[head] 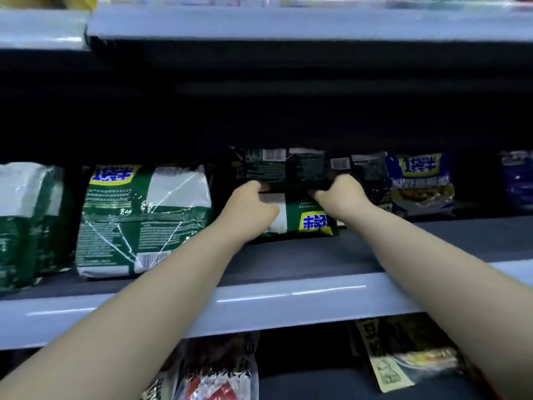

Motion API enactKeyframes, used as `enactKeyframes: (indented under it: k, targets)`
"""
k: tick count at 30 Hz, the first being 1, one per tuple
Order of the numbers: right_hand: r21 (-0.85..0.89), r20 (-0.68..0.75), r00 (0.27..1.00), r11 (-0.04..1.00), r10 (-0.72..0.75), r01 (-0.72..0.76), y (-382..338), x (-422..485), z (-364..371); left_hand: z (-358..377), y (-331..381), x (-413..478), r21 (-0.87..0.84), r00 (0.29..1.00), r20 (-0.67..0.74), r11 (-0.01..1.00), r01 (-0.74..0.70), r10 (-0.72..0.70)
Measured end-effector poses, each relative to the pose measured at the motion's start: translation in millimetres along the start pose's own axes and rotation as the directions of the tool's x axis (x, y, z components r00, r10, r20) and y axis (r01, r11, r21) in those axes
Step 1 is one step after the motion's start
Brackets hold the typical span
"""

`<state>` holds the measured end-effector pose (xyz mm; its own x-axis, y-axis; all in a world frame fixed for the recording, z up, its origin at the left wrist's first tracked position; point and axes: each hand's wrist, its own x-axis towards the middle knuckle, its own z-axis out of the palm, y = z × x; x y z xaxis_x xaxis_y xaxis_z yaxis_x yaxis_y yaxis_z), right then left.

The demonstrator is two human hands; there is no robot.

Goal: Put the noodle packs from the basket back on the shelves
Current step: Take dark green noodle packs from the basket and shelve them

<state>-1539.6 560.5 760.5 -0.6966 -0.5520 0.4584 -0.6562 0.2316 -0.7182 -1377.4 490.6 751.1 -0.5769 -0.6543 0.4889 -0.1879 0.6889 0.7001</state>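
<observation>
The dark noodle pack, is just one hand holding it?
No, the left hand grips the dark noodle pack at one lower corner and the right hand at the other.

Clearance on the middle shelf (pixel 288 295). A tall dark gap is left open across the full width between the pack tops and the upper shelf (pixel 288 24). A bare strip of deck is seen in front of the packs. The left is blocked by a large green multipack (pixel 144 217). The centre is filled by a dark pack (pixel 285 168), gripped by the left hand (pixel 251 203) and right hand (pixel 337 192), over a green pack (pixel 305 217). Just right, a second dark pack (pixel 369 174) and a blue pack (pixel 418 183) are crowded together; beyond them a gap is left before the far-right blue pack (pixel 517 180).
</observation>
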Motion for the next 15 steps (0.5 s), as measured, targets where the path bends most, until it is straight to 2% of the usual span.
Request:
enactKeyframes:
  k: [2, 6, 10, 13, 15]
  targets:
    - [-0.030, 0.054, 0.998, 0.999, -0.012, 0.014, 0.7, 3.9, 5.1, -1.2, -5.5, 7.4, 0.047, 0.999, 0.031, 0.998, 0.041, -0.042]
    - [0.027, 0.122, 0.989, 0.996, -0.085, 0.083, 0.0, -0.2, 8.9, -0.8, -10.0, 12.7, 0.147, 0.995, 0.027, 0.985, 0.090, -0.095]
    - [0.035, 0.136, 0.987, 0.996, -0.087, 0.083, -5.1, -14.2, 5.1, 2.4, -5.9, 7.9, 0.367, 0.985, 0.056, 0.921, 0.131, -0.162]
    - [-0.111, 0.175, 0.978, 0.984, -0.117, 0.138, -16.4, -35.3, -0.3, -3.8, 4.1, -4.8, 0.409, 0.979, 0.094, 0.904, 0.127, -0.180]
    - [-0.234, 0.210, 0.963, 0.947, -0.170, 0.219, -22.7, -51.4, -2.6, -12.6, 9.3, -16.3, 0.402, 0.983, 0.122, 0.913, 0.075, -0.134]
